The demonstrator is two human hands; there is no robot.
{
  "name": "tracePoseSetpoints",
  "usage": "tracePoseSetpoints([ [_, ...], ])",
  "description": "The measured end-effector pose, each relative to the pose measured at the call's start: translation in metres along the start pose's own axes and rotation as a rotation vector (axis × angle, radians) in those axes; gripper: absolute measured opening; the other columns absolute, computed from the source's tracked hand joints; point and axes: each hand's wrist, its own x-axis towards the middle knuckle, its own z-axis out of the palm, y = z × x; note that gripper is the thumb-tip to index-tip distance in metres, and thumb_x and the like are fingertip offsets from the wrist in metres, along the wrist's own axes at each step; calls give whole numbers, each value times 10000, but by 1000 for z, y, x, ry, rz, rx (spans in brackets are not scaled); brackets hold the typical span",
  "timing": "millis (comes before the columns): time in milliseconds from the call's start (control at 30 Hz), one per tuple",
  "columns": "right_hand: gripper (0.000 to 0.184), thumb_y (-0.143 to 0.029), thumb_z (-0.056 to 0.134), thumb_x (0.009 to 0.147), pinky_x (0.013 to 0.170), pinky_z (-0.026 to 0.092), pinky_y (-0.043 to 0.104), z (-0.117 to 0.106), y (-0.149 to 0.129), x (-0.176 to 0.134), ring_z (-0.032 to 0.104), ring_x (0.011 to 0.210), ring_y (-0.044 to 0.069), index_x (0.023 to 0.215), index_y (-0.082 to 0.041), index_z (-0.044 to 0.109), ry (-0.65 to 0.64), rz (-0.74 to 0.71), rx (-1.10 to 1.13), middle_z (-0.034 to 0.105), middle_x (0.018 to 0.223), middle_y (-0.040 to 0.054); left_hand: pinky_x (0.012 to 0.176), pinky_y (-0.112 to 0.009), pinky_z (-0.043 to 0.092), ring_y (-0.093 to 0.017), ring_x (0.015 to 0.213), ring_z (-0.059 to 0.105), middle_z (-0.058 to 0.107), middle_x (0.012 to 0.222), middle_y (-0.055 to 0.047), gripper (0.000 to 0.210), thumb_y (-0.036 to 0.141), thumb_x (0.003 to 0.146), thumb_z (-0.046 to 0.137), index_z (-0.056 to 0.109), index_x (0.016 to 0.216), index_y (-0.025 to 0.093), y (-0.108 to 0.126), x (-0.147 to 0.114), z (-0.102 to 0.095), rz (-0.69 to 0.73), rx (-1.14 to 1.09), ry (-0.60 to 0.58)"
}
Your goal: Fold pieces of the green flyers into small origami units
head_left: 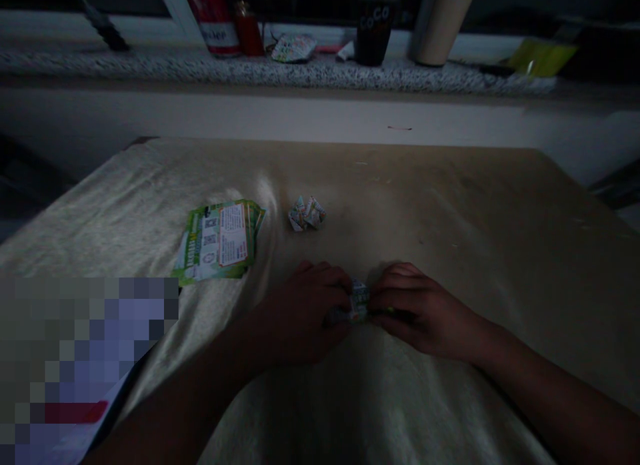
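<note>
Between my hands lies a small piece of folded printed paper, green and white, close to the tabletop. My left hand is closed over its left end, the fingers bent down onto it. From the other side my right hand pinches the right end, thumb below and fingers above. Much of the paper is hidden under the fingers. Just beyond my left hand rests a crumpled-looking folded paper shape with pointed corners. Farther left is a fanned stack of green printed leaflets.
A wrinkled shiny cloth covers the table. A blurred-out device or sheet occupies the lower left. On the speckled window sill stand a red bottle, an orange-red bottle, a dark cup and a tan cylinder.
</note>
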Motion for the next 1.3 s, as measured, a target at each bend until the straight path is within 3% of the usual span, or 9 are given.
tracePoseSetpoints([
  [300,116,-201,612,949,916,436,399,-1,0,1,622,896,185,1016,-200,706,1,10,0,691,901,41,944,-422,414,-226,1015,607,682,1081,-58,109,211,892,619,723,910,183,0,1,0,10,27,10],
  [500,125,-283,688,916,937,430,404,2,2,0,630,934,201,997,-189,703,-8,-11,-17,705,908,45,936,-417,406,-217,1003,606,675,1053,-48,148,155,906,571,717,898,174,3,1,2,11,55,23],
  [667,102,-224,606,968,889,440,392,5,5,1,636,865,186,994,-183,696,42,-20,-39,704,876,43,944,-440,406,-232,1016,602,665,1043,-52,121,214,900,604,720,914,184,6,-1,5,-12,85,38],
  [1000,40,-185,642,935,805,461,352,10,7,4,638,786,176,947,-183,680,142,33,-20,728,830,32,1099,-558,342,-322,1337,458,536,1426,-137,183,280,900,622,754,814,186,4,-1,8,-186,153,112],
  [1300,71,-198,632,932,712,466,305,10,1,9,616,698,156,890,-182,686,174,118,-97,687,751,22,1108,-617,329,-376,1427,366,445,1516,-173,231,320,915,591,740,836,162,7,0,18,-307,188,152],
])
